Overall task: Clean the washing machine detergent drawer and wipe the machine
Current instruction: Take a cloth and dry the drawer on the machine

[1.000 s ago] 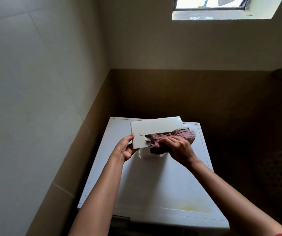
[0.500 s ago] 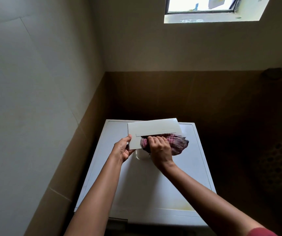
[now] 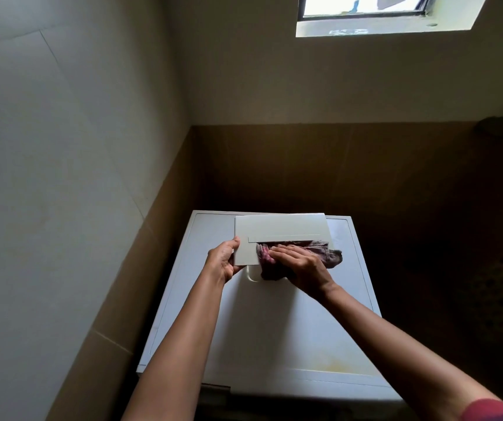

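Head cam view: the detergent drawer (image 3: 277,230) was up over the back half of the washing machine (image 3: 274,335) lid, its white front panel facing the camera. I couldn't tell if it was resting on the lid or just held above it. The left hand (image 3: 223,262) gripped the panel's left edge, thumb on the front and fingers curled round behind. The right hand (image 3: 300,265) lay on a reddish checked cloth (image 3: 332,256), fingers fairly straight and close together, pressing it against the drawer just under the panel. One end of the cloth stuck out to the right. A bright window (image 3: 362,7) sat high on the back wall.
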A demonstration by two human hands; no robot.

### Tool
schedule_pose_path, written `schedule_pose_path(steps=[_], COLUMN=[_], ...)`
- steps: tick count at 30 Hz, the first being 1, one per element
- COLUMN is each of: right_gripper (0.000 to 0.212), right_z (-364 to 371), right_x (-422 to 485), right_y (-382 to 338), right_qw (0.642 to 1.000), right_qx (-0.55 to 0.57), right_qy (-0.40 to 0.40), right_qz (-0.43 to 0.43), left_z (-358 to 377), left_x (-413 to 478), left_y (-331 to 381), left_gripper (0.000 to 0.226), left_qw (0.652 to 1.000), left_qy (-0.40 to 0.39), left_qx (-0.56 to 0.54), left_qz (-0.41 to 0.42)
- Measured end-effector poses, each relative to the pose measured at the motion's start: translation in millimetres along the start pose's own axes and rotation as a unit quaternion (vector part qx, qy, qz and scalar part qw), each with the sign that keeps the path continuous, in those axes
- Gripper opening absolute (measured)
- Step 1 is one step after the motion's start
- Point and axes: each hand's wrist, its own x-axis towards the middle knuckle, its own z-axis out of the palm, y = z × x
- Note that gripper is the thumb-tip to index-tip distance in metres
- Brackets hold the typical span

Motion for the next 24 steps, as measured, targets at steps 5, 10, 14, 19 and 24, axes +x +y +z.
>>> schedule_pose_path(steps=[5, 10, 14, 19, 24], right_gripper=[0.029, 0.021, 0.012, 0.026, 0.053], right_z=[-13.2, -35.1, -50.1, -56.0, -54.9], right_x=[-11.1, -29.0, -51.5, -75.3, -78.3], right_y=[13.8, 25.4, 34.1, 36.5, 29.1], right_qw=[0.999, 0.998, 0.996, 0.994, 0.975], right_qx=[0.043, 0.062, 0.064, 0.054, 0.106], right_qy=[-0.001, 0.024, 0.061, 0.076, 0.040], right_qz=[-0.014, -0.005, 0.019, 0.062, 0.190], left_z=[0.1, 1.7, -0.4, -4.5, -8.5], left_x=[0.5, 3.7, 5.3, 1.8, -1.4], left_y=[1.9, 5.3, 5.9, 6.9, 4.0], left_gripper=[0.029, 0.031, 0.031, 0.022, 0.018], left_qw=[1.000, 1.000, 1.000, 0.997, 0.996], left_qy=[0.005, 0.010, 0.002, -0.039, -0.062], left_qx=[0.004, 0.020, 0.026, 0.063, 0.067], left_qz=[0.003, 0.008, 0.002, -0.014, -0.006])
